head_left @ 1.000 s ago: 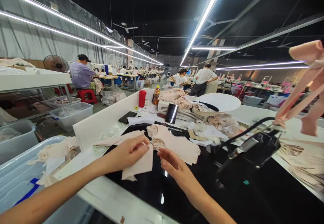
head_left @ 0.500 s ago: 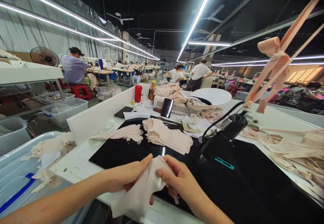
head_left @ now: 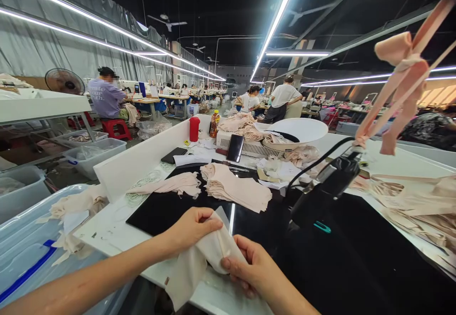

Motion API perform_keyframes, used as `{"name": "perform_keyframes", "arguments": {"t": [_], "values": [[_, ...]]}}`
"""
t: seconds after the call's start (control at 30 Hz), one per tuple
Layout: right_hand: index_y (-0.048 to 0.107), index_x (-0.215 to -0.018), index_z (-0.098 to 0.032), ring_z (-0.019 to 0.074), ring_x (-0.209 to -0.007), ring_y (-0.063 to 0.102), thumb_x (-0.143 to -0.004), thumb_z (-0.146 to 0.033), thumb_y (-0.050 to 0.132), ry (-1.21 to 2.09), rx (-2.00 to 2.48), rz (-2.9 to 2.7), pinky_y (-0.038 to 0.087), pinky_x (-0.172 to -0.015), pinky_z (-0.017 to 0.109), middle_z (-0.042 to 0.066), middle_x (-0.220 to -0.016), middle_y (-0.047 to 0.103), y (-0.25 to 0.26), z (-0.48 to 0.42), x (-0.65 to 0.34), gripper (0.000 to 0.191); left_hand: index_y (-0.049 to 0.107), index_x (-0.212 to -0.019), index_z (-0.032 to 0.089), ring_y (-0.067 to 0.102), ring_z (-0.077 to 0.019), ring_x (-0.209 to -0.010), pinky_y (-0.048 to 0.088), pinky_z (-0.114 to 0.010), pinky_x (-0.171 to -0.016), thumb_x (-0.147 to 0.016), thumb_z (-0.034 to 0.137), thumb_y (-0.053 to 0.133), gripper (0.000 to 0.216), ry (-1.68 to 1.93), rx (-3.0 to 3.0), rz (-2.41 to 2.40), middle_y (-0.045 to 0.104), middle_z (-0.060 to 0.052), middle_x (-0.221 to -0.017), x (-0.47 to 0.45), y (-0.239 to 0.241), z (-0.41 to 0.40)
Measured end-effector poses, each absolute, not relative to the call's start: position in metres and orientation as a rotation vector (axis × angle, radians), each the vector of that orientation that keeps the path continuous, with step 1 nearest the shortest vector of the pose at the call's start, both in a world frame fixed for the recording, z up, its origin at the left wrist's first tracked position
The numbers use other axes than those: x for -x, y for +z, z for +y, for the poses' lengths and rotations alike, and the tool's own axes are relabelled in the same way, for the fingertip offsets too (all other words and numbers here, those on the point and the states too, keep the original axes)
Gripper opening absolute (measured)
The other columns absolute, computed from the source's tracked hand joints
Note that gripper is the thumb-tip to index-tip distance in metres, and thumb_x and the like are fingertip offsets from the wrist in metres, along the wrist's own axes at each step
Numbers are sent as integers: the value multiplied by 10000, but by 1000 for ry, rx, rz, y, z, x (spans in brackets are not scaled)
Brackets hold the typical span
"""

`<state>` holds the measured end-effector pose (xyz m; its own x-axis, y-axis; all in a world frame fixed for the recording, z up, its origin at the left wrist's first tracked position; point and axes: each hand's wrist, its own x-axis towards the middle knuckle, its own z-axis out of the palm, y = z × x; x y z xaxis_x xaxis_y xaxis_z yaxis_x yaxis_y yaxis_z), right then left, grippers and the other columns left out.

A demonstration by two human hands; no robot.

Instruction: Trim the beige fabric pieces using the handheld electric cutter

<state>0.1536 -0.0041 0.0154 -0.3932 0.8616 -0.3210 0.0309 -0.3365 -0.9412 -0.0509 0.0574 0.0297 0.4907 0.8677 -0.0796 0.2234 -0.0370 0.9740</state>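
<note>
A pale beige fabric piece [head_left: 213,246] is stretched between my two hands above the front edge of the worktop. My left hand [head_left: 195,227] pinches its upper left part, thumb on top. My right hand [head_left: 251,262] grips the lower right side between thumb and fingers. One end of the cloth dangles below my left hand. Just beyond lies a neat stack of beige fabric pieces [head_left: 237,189] on the black board [head_left: 160,213]. Left of that stack is a bunched beige fabric bundle [head_left: 174,185].
A black machine head [head_left: 322,182] stands on the right, with peach strips [head_left: 402,77] hanging above it. Fabric strips [head_left: 423,205] pile up at far right. A phone [head_left: 235,147] leans against a white vented box [head_left: 249,148]. A blue tub [head_left: 32,239] sits on the left.
My left hand has risen slightly and moved left, turning over the cloth. The fabric now spreads wider between my hands, with its end hanging. The view has shifted a little.
</note>
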Motion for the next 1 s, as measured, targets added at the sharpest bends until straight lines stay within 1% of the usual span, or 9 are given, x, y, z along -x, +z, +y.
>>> {"name": "perform_keyframes", "arguments": {"t": [0.1,0.37,0.43,0.5,0.6,0.67,0.73,0.87,1.0], "values": [[578,-878,-189,26,-413,335,-733,-491,855,1851,1194,-1282,240,-394,169,-88,-568,550,8,-8,-154,435,614,-769,165,409,-129,-632,314,-242,-577,-881,583,631,433,671,-1664,994,486,34,-673,47,33,66],[544,-831,-200,38,-388,344,-759,-456,769,1809,1316,-1421,235,-370,179,-75,-556,554,13,-18,-169,349,701,-735,158,537,-143,-718,409,-227,-664,-896,377,650,277,575,-1915,867,597,24,-714,14,31,86],[527,-860,-213,57,-397,377,-808,-468,708,1698,1429,-1476,255,-363,186,-68,-590,568,13,-20,-179,317,751,-822,172,600,-163,-789,459,-236,-731,-915,343,665,213,559,-1991,846,669,10,-803,4,30,92],[533,-942,-224,85,-404,413,-848,-474,655,1523,1541,-1545,278,-363,207,-65,-630,582,8,-23,-192,294,778,-1008,196,638,-201,-955,488,-284,-887,-927,302,689,161,585,-2078,862,719,-18,-1013,-4,31,96],[562,-1156,-234,135,-514,527,-869,-411,624,1108,1702,-1630,400,-496,240,-53,-695,611,1,-29,-212,343,720,-1227,193,590,-253,-1172,427,-390,-1079,-975,228,663,261,660,-2215,937,676,-74,-1234,-10,32,89],[569,-1259,-253,155,-612,580,-859,-381,623,917,1762,-1664,450,-612,259,-38,-754,641,-2,-35,-222,423,715,-1206,182,599,-244,-1159,446,-395,-1066,-1025,186,601,214,653,-2412,952,681,-77,-1205,-11,30,76],[615,-1240,-287,151,-628,583,-854,-402,622,875,1782,-1696,459,-644,265,-31,-803,666,-3,-41,-229,403,717,-1159,187,632,-225,-1086,493,-368,-996,-1056,183,567,182,571,-2669,912,697,-60,-1154,-12,25,60],[686,-1119,-306,140,-606,596,-871,-507,622,895,1804,-1624,462,-591,261,-23,-834,684,2,-46,-250,326,690,-1168,170,651,-244,-1039,532,-367,-896,-1030,273,662,175,357,-2943,855,704,-54,-1143,-16,13,36],[615,-1176,-280,161,-603,621,-860,-673,625,780,1859,-1473,455,-483,260,2,-870,691,14,-33,-287,504,667,-1183,162,654,-237,-1048,528,-356,-877,-1024,285,677,201,359,-3016,823,703,-62,-1207,-20,8,30]]}}
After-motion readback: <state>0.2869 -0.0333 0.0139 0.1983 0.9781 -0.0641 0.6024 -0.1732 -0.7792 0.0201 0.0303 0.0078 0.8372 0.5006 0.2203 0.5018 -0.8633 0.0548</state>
